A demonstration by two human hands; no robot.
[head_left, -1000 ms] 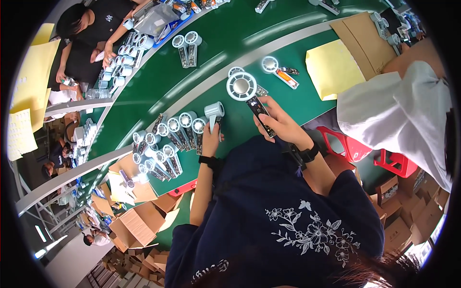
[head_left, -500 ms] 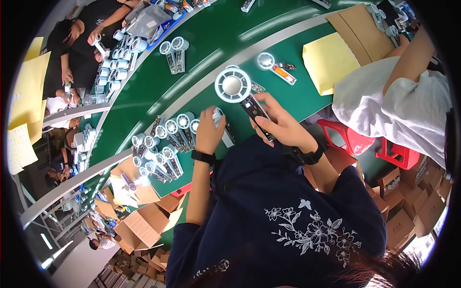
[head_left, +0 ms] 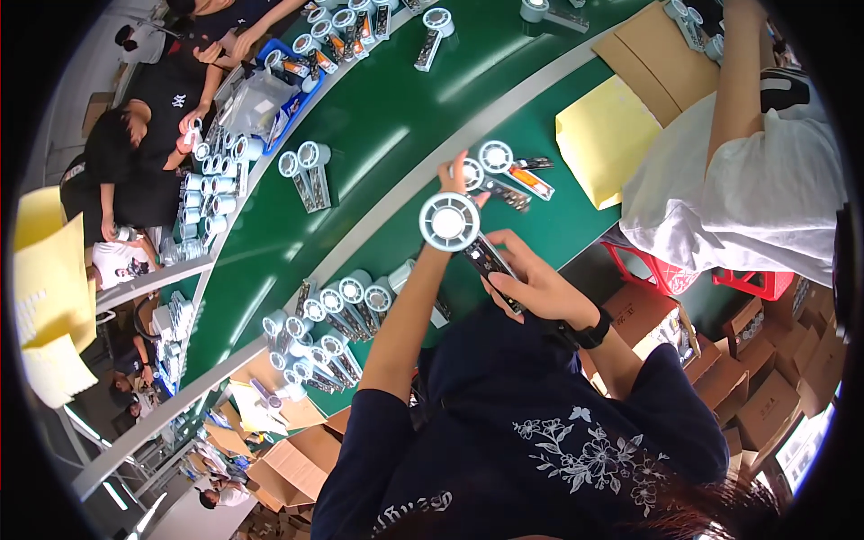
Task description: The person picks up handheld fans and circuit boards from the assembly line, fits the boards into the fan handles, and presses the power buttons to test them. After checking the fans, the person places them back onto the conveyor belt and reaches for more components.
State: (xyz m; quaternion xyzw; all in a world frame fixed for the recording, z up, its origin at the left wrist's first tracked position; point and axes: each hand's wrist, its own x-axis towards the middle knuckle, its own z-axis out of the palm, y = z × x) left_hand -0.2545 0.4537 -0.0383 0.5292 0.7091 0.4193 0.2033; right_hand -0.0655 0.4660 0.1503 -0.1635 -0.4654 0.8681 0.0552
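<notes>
My right hand (head_left: 540,283) is closed around the handle of a pale-blue handheld fan (head_left: 449,221). Its round grille faces up, and its uncovered handle shows a dark circuit board. Beyond it, my left hand (head_left: 456,171) has its fingers at the head of a second handheld fan (head_left: 506,194), seemingly gripping it; the fan in front and my wrist hide part of the grasp. Just past that one lie another fan (head_left: 496,157) and an orange part (head_left: 533,183) in an open handle.
Several fans (head_left: 351,292) stand in a cluster on the green table (head_left: 396,243) at left. A pale rail (head_left: 360,180) divides it from the green belt (head_left: 369,117), which carries more fans. Yellow paper (head_left: 607,135) lies at right, near a person in white (head_left: 729,198).
My left hand has moved from beside the fan cluster forward and right to the second fan. My right hand still holds its fan. The whole view has shifted somewhat.
</notes>
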